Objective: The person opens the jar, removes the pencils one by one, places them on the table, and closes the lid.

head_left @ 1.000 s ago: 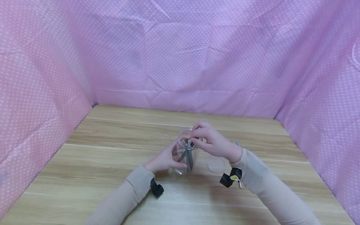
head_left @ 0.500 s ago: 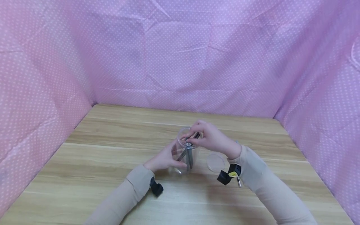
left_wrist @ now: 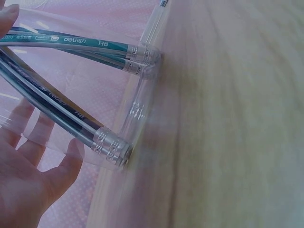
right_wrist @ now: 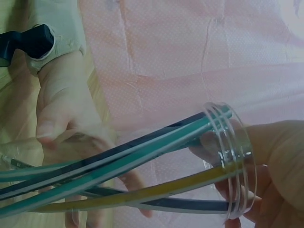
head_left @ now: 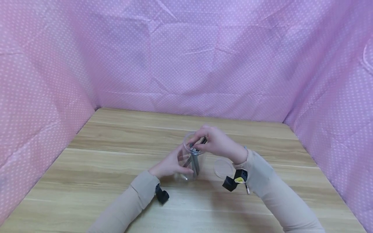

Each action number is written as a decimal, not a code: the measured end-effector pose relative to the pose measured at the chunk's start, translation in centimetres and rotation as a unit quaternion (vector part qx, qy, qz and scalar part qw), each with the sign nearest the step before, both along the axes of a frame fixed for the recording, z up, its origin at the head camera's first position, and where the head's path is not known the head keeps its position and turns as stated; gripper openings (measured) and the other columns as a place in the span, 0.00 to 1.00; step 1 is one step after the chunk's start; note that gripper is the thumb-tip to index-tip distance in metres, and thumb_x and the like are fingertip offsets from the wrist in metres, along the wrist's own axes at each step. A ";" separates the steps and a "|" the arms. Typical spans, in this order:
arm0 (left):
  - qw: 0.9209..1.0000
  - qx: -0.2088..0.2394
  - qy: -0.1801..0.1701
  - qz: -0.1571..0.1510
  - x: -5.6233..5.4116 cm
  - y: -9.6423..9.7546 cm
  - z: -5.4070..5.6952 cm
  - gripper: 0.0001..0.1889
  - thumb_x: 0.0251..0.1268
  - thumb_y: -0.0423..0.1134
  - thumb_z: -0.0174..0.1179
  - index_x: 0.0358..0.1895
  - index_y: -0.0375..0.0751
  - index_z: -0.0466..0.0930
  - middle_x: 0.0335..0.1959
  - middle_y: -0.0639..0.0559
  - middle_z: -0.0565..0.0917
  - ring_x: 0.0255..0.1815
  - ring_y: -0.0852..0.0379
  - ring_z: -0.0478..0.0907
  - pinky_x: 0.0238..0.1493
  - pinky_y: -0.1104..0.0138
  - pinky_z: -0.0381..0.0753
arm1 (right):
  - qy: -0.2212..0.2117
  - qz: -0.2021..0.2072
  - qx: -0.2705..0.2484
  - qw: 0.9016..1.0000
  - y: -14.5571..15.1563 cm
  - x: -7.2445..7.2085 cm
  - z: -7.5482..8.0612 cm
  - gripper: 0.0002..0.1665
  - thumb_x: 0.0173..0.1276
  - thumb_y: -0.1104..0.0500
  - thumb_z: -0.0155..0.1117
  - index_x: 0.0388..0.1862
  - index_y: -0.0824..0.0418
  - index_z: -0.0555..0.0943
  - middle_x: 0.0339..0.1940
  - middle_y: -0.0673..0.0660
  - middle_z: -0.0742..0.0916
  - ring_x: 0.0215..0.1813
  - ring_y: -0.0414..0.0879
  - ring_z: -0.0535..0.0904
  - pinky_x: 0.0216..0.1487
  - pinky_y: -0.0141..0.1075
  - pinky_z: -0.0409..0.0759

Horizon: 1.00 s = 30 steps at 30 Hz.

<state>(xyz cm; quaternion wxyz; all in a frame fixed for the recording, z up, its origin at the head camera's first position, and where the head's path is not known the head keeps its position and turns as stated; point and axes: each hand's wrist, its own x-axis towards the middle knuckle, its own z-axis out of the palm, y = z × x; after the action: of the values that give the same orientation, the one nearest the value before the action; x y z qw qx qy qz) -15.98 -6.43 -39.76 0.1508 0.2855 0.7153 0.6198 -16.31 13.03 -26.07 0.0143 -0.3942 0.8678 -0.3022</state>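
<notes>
A clear plastic jar (head_left: 201,162) stands on the wooden table, with several pencils (head_left: 195,164) leaning inside it. My left hand (head_left: 170,164) grips the jar's side, thumb towards me. In the left wrist view, green and dark pencils (left_wrist: 95,43) marked HB show their silver ends at the jar's bottom. My right hand (head_left: 218,143) is at the mouth, thumb and fingers curled in round the pencils' upper ends. From the right wrist view, its fingertips partly vanish behind the green pencils (right_wrist: 118,164), just inside the ridged rim (right_wrist: 237,156). A yellow pencil (right_wrist: 137,194) crosses below.
A round clear lid (head_left: 223,169) lies flat on the table (head_left: 116,145), right of the jar and beneath the right wrist. Pink dotted cloth (head_left: 186,58) hangs around the table's back and sides. Each wrist carries a black camera (head_left: 162,194).
My right hand and forearm have shifted slightly left, further over the jar's mouth. Dark pencil ends show more clearly between thumb and fingers. The left hand and jar have stayed in place.
</notes>
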 end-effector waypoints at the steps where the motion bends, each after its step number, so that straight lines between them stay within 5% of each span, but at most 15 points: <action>1: 1.000 -0.001 -0.001 0.000 0.0 0.0 0.0 0.52 0.45 0.29 0.72 0.74 0.49 0.49 0.72 0.49 0.62 0.70 0.45 0.62 0.70 0.51 0.64 | 0.000 -0.001 -0.002 1.000 0.0 0.0 0.0 0.10 0.54 0.66 0.71 0.36 0.56 0.88 0.30 0.51 0.84 0.32 0.41 0.70 0.28 0.27 0.71; 14: 1.000 -0.002 -0.001 0.000 0.0 -0.1 0.0 0.52 0.46 0.30 0.71 0.74 0.51 0.48 0.72 0.48 0.62 0.70 0.44 0.62 0.69 0.49 0.64 | 0.002 0.008 -0.071 0.997 0.3 -0.2 -0.8 0.10 0.55 0.67 0.71 0.38 0.60 0.87 0.32 0.53 0.85 0.35 0.46 0.75 0.28 0.27 0.74; 19: 1.000 -0.003 0.010 -0.006 -0.2 -0.1 0.0 0.53 0.47 0.30 0.71 0.74 0.52 0.47 0.73 0.47 0.60 0.70 0.43 0.62 0.69 0.49 0.64 | -0.019 -0.005 -0.159 0.987 0.3 -0.5 -1.2 0.12 0.56 0.70 0.68 0.41 0.67 0.84 0.39 0.60 0.88 0.44 0.46 0.80 0.48 0.34 0.79; 21: 1.000 -0.008 0.003 -0.001 -0.2 -0.1 0.0 0.53 0.46 0.30 0.71 0.75 0.52 0.47 0.73 0.46 0.61 0.69 0.42 0.63 0.70 0.49 0.63 | -0.041 -0.014 -0.218 0.975 0.3 -0.6 -1.3 0.13 0.57 0.72 0.65 0.42 0.72 0.82 0.41 0.60 0.88 0.47 0.42 0.81 0.57 0.37 0.78; 24: 1.000 -0.014 -0.002 0.007 -0.2 0.0 0.0 0.53 0.45 0.31 0.72 0.74 0.52 0.48 0.71 0.47 0.64 0.69 0.43 0.64 0.70 0.49 0.63 | -0.080 -0.021 -0.308 0.948 0.4 -0.8 -1.4 0.14 0.60 0.71 0.63 0.45 0.76 0.79 0.41 0.53 0.88 0.45 0.37 0.82 0.57 0.34 0.79; 27: 1.000 -0.014 0.006 0.007 -0.2 0.0 -0.1 0.53 0.44 0.30 0.73 0.74 0.51 0.49 0.69 0.46 0.67 0.68 0.45 0.65 0.70 0.48 0.62 | -0.104 -0.013 -0.383 0.918 0.3 -0.9 -1.4 0.13 0.63 0.71 0.60 0.46 0.65 0.82 0.37 0.43 0.87 0.42 0.36 0.83 0.49 0.29 0.82; 30: 1.000 -0.017 0.007 0.006 -0.2 0.0 -0.2 0.53 0.45 0.30 0.73 0.74 0.50 0.48 0.68 0.46 0.68 0.69 0.45 0.64 0.70 0.47 0.62 | -0.126 -0.019 -0.429 0.894 0.2 -1.0 -1.3 0.20 0.66 0.72 0.55 0.45 0.49 0.82 0.36 0.44 0.87 0.41 0.38 0.83 0.48 0.32 0.84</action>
<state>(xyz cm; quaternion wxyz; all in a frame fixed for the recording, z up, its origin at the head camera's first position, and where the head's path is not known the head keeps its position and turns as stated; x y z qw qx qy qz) -16.18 -6.40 -39.92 0.1467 0.2828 0.7283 0.6067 -17.31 13.20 -27.39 -0.0526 -0.3043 0.6520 -0.6925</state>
